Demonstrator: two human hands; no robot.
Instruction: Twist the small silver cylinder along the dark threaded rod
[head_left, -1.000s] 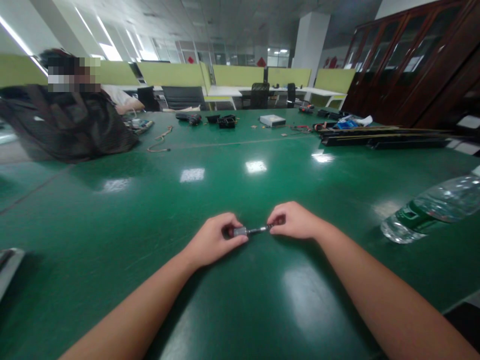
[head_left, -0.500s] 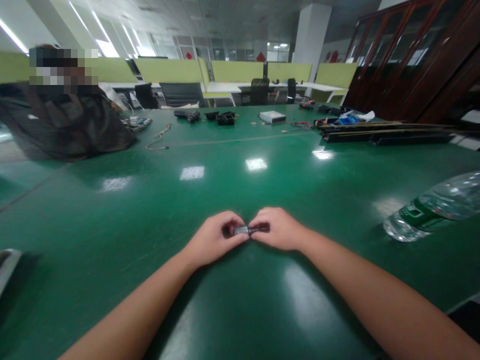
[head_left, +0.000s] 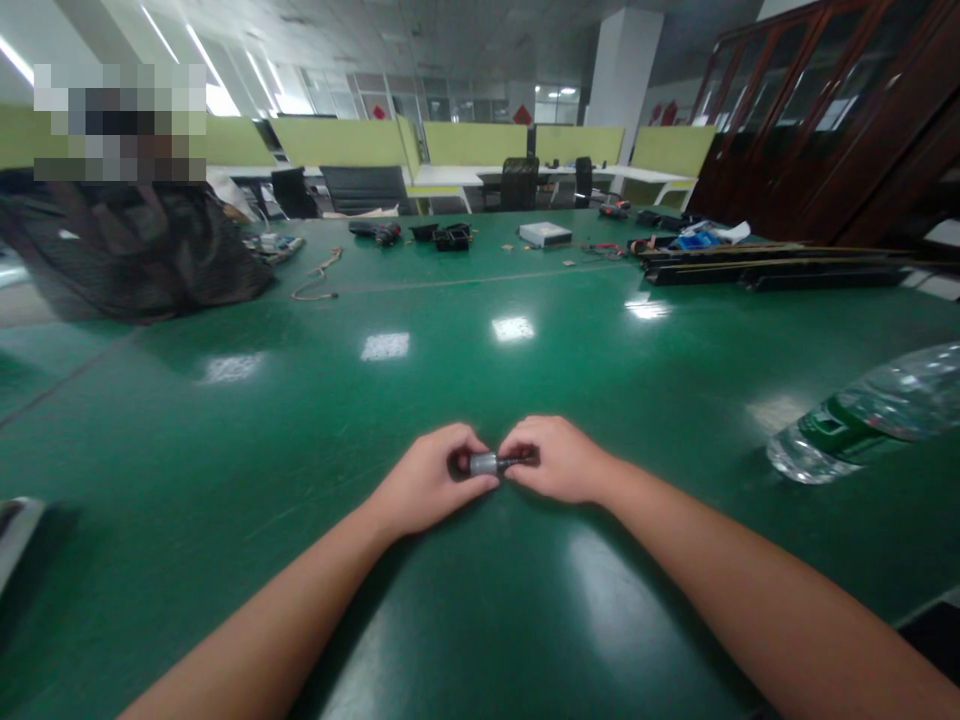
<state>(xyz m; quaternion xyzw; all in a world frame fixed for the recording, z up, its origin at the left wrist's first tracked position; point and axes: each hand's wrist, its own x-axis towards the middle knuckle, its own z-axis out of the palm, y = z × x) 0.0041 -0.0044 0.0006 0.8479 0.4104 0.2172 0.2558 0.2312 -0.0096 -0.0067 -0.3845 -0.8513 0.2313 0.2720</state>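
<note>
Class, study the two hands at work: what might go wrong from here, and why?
The silver cylinder, held in the left hand's fingers, might slip and roll on the glossy table. The right hand grips the thin rod close by, so skin may get pinched. A wide rightward swing might knock the bottle.

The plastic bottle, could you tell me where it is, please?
In the head view, the plastic bottle is on the green table at the picture's right edge, right of the right hand.
</note>
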